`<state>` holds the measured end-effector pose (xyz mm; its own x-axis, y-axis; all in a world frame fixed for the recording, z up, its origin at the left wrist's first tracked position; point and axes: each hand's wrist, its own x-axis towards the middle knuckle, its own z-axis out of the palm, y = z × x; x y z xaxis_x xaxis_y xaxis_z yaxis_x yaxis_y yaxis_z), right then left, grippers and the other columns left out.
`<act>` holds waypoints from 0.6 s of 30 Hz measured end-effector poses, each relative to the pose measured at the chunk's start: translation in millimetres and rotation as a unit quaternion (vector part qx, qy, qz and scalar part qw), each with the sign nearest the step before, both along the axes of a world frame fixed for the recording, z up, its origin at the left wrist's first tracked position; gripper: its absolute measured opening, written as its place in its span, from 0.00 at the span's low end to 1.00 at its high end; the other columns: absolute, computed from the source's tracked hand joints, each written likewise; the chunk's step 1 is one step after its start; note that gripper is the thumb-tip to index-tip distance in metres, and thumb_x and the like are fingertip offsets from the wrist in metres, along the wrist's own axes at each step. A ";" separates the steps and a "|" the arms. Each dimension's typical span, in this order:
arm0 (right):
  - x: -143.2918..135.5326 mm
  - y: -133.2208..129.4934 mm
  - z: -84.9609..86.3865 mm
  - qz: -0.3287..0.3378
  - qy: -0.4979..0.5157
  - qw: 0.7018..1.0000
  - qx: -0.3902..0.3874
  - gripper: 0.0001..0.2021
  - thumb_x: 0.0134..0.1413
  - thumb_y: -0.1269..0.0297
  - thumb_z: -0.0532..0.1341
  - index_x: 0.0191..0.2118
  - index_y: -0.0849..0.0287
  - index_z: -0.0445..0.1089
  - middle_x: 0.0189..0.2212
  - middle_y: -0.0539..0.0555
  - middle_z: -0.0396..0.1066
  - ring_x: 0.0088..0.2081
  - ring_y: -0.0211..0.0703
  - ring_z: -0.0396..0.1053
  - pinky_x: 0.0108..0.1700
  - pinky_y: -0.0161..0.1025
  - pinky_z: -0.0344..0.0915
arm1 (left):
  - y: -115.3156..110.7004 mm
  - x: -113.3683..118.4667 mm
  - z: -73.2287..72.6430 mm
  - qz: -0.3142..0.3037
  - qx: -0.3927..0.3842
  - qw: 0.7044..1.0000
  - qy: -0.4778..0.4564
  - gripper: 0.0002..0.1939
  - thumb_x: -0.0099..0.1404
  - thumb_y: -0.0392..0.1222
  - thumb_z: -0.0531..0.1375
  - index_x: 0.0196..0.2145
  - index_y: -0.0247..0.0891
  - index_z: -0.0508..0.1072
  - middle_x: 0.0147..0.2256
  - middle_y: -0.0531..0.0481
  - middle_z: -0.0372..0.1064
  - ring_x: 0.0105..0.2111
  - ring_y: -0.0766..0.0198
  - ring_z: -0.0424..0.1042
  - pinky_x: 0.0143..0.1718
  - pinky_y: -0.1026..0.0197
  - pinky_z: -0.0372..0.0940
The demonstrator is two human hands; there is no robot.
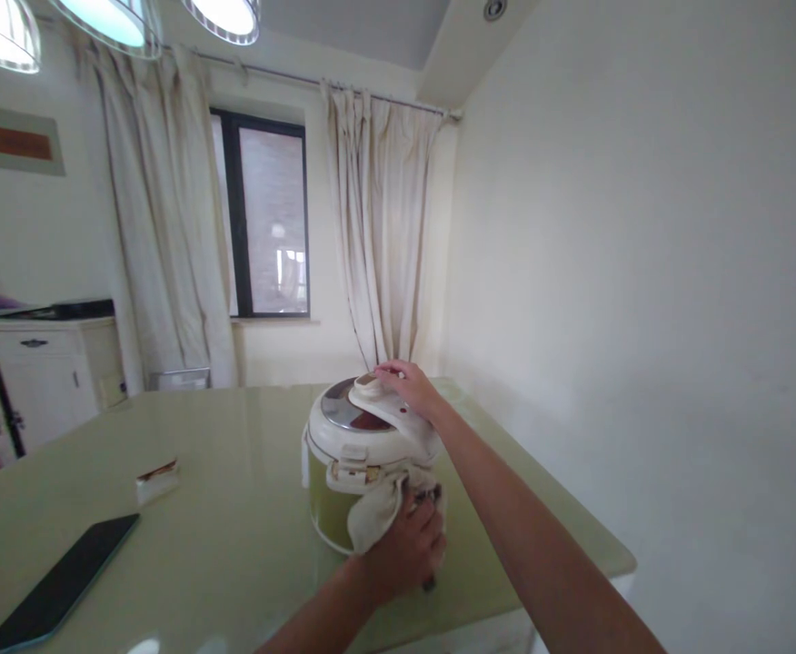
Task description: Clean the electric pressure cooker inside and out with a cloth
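Note:
A white and green rice cooker (328, 490) stands upright on the table, its lid down. My left hand (408, 545) is closed around a pale cloth (377, 513), which is bunched against the front right side of the cooker. Dark stains or dark bits show on the cloth near the fingers. A short dark piece juts out below this hand; I cannot make out what it is. On top of the lid (350, 406) rests my right hand (408, 386), fingers stretched out by the steam vent (369, 385).
The pale green tabletop (234, 454) carries a dark flat slab (64, 577), perhaps a phone or tablet, at front left. Behind it lies a small whitish packet (157, 480). A bare wall (643, 272) rises along the right. A white cabinet (44, 363) stands far left.

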<state>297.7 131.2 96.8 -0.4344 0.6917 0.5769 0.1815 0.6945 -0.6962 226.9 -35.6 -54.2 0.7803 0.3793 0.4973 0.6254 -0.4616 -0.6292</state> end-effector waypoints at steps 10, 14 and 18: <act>-1.2 -1.7 0.1 -0.008 -0.015 1.000 0.024 0.14 0.59 0.54 0.67 0.46 0.54 0.81 0.47 0.54 0.80 0.51 0.50 0.74 0.58 0.47 0.66 | 0.2 -141.2 -73.3 -0.067 0.067 0.967 -0.238 0.15 0.62 0.41 0.66 0.46 0.57 0.79 0.45 0.49 0.80 0.44 0.52 0.76 0.49 0.48 0.72; -1.3 -5.7 0.1 -0.006 -0.028 0.999 -0.031 0.20 0.59 0.49 0.68 0.52 0.52 0.80 0.53 0.55 0.78 0.51 0.53 0.74 0.53 0.48 0.70 | 5.4 -170.0 -52.8 0.081 -0.024 0.821 -0.565 0.16 0.60 0.54 0.64 0.44 0.48 0.75 0.49 0.39 0.74 0.53 0.41 0.74 0.54 0.38 0.71; -2.0 -6.9 1.5 0.006 -0.029 0.998 -0.048 0.18 0.61 0.47 0.65 0.49 0.50 0.81 0.50 0.53 0.79 0.50 0.53 0.75 0.53 0.48 0.70 | 25.4 -176.9 -0.5 0.100 -0.159 0.639 -0.746 0.29 0.62 0.68 0.57 0.47 0.43 0.72 0.43 0.43 0.77 0.45 0.48 0.78 0.50 0.46 0.74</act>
